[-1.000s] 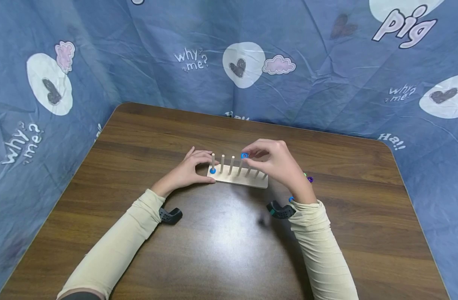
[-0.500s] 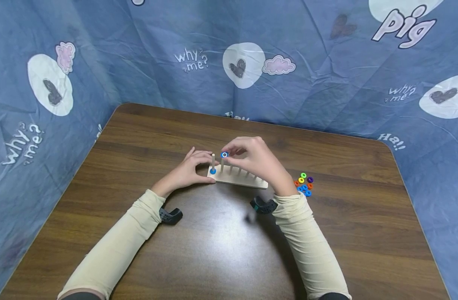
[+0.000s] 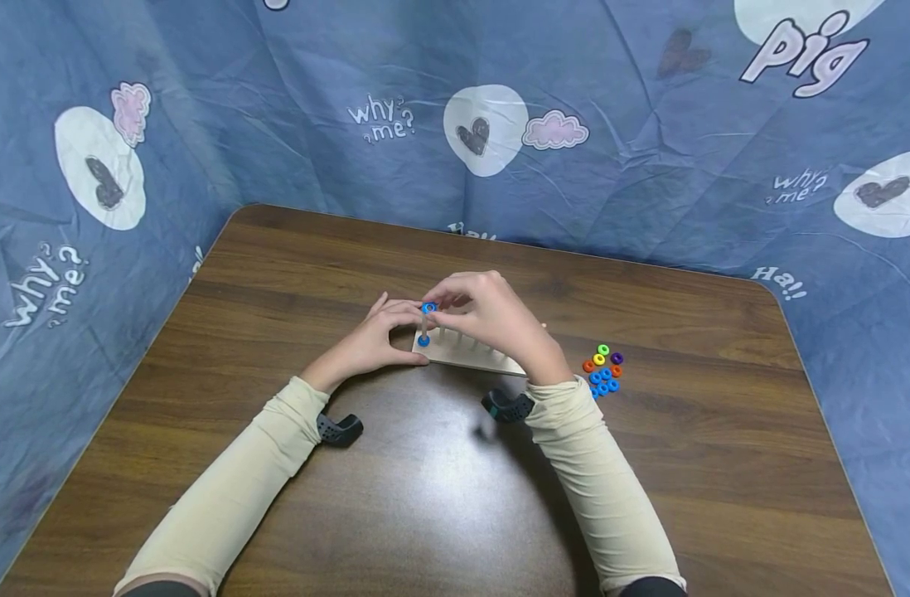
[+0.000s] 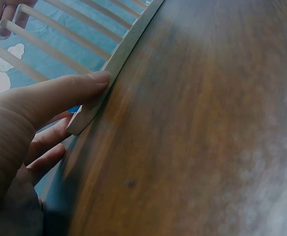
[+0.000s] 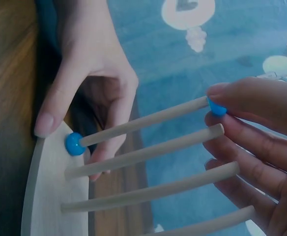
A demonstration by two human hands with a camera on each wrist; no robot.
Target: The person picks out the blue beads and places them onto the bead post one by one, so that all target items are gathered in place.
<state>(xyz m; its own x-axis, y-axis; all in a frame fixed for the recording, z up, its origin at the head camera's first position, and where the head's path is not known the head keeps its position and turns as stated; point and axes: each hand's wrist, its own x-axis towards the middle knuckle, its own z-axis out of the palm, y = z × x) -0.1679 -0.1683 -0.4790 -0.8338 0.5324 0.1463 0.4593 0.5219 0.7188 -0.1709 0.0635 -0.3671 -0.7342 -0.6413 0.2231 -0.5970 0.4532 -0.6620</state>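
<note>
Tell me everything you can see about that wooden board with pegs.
The board is a pale, flat, wood-like strip with a row of upright pegs. It lies on the brown table. The left hand grips its left end. A blue bead sits at the foot of the leftmost peg; the right hand pinches a second bead at its tip.
</note>
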